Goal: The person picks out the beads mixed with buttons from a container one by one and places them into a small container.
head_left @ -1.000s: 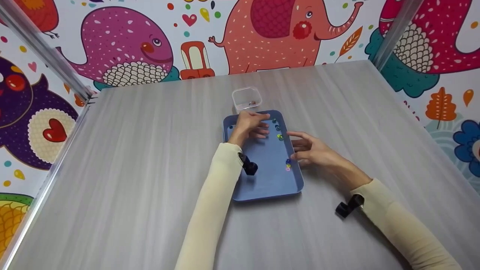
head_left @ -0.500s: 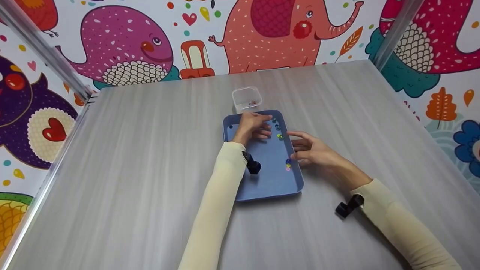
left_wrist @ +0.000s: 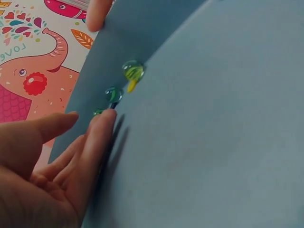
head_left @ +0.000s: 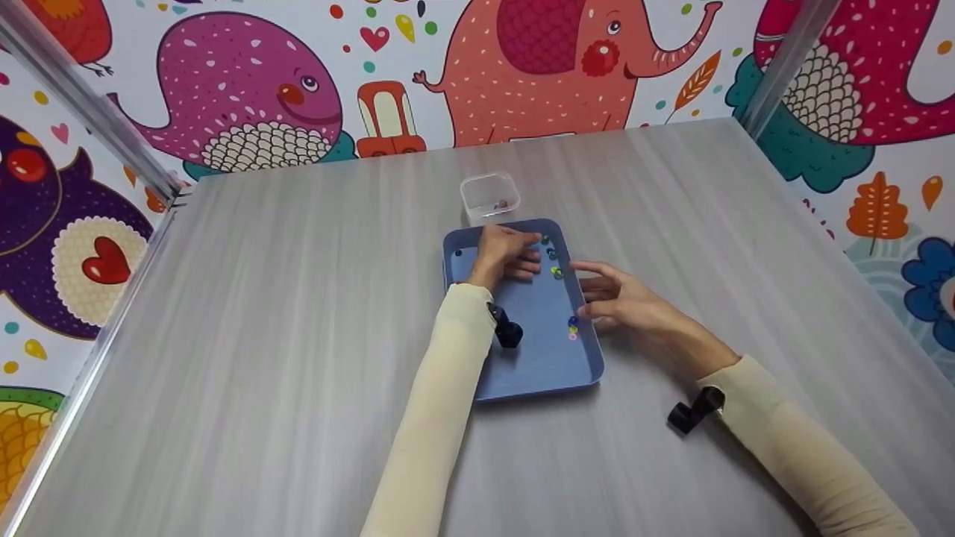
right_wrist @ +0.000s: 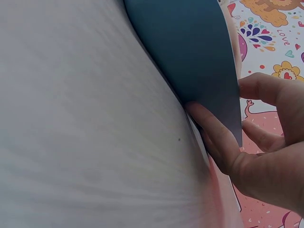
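My left hand [head_left: 509, 252] reaches into the far part of a blue tray [head_left: 537, 373]. Its fingers are mostly straight, with the fingertips beside green glass marbles [left_wrist: 113, 94] along the tray's right wall. Whether they touch a marble I cannot tell. One marble with a yellow-green swirl [left_wrist: 133, 71] lies a little apart from those fingers. My right hand [head_left: 627, 298] holds the tray's right side, with one digit at the rim and other fingers low against the outer wall. Small blue, yellow and pink pieces [head_left: 573, 328] lie inside near that hand.
A clear plastic box [head_left: 490, 198] with a few small reddish pieces inside stands just behind the tray. One dark marble [head_left: 458, 253] sits in the tray's far left corner. Cartoon-printed walls [head_left: 552, 74] border the grey wood-look table [head_left: 261, 335].
My left hand has shifted slightly right, towards the marbles at the right wall, and then stays nearly still. The right hand and the tray keep their places.
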